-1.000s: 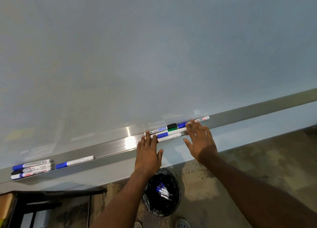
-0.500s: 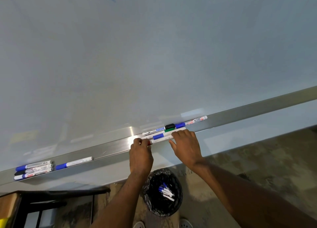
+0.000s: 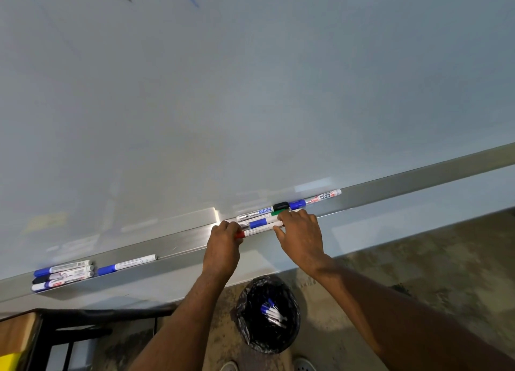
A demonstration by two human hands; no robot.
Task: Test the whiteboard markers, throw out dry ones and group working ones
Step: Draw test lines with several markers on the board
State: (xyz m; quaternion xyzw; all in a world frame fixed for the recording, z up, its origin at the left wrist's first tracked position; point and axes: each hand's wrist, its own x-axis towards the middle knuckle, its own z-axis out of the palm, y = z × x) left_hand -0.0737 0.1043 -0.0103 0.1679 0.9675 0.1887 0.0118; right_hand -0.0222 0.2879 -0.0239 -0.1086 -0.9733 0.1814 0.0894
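Note:
A bundle of several whiteboard markers lies on the metal tray under the whiteboard. My left hand pinches the bundle's left end by a red cap. At the right end my right hand closes its fingers on the same bundle. One blue-capped marker lies just beyond it to the right. Three markers are grouped at the tray's far left. Beside that group rests a single blue-capped marker.
A bin lined with a black bag stands on the floor below my hands and holds several markers. A dark-framed wooden table is at the lower left. Faint black and blue strokes mark the board's top.
Both hands went from lying flat against the tray to curling in and gripping the two ends of the marker bundle. The view shifted slightly.

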